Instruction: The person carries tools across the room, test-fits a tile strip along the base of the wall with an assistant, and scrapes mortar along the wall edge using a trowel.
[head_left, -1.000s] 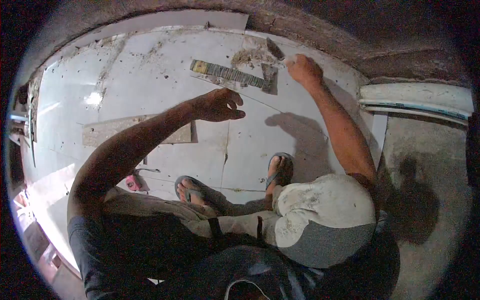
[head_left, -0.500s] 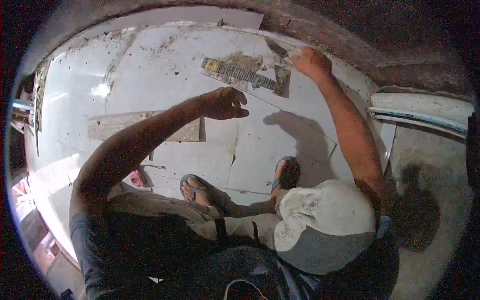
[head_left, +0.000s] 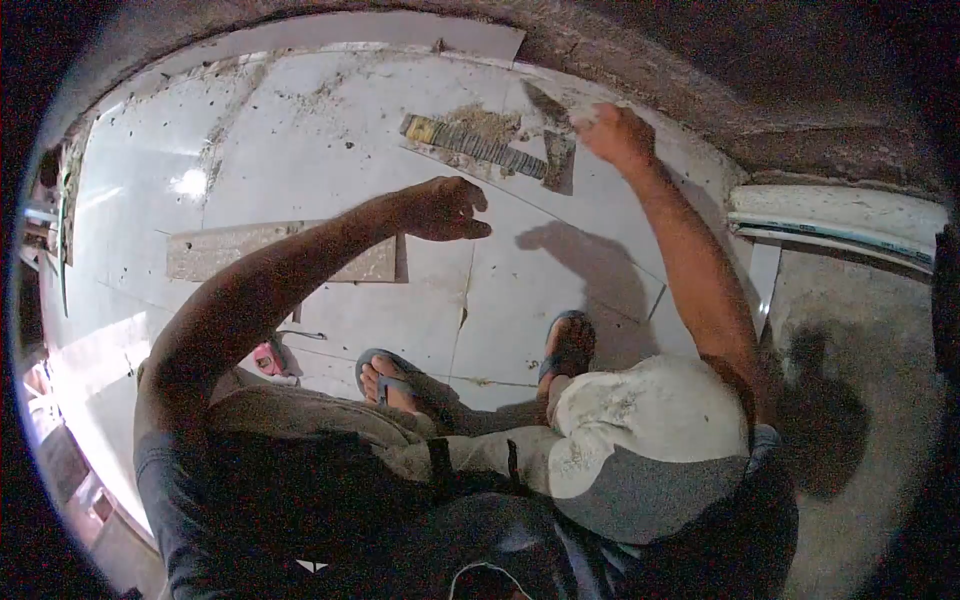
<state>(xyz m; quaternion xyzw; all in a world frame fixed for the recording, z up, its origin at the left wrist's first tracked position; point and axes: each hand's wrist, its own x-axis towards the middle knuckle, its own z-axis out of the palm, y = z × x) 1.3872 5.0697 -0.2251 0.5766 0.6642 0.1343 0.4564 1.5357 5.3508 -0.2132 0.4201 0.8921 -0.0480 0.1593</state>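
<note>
My right hand (head_left: 616,135) is closed around the pale handle of a trowel-like tool, whose dark pointed blade (head_left: 545,102) reaches left over the tiled floor near the wall. My left hand (head_left: 446,208) hangs above the tiles with nothing in it, fingers loosely curled and thumb apart. Between and beyond the hands lies a hatchet-like tool with a ribbed, wrapped handle (head_left: 480,148), yellow at its left end, and a wide dirty metal head (head_left: 559,161). Crumbly debris (head_left: 487,122) is scattered just behind that handle.
A speckled plank (head_left: 230,250) lies on the white tiles, partly behind my left forearm. A pink-and-grey item (head_left: 268,360) is near my left foot. My sandalled feet (head_left: 570,345) stand below the hands. A pale ledge (head_left: 830,220) is at the right, and a rough wall runs along the back.
The view has shifted slightly. My right hand and the blade have moved a little left, and my left hand keeps nearly the same pose.
</note>
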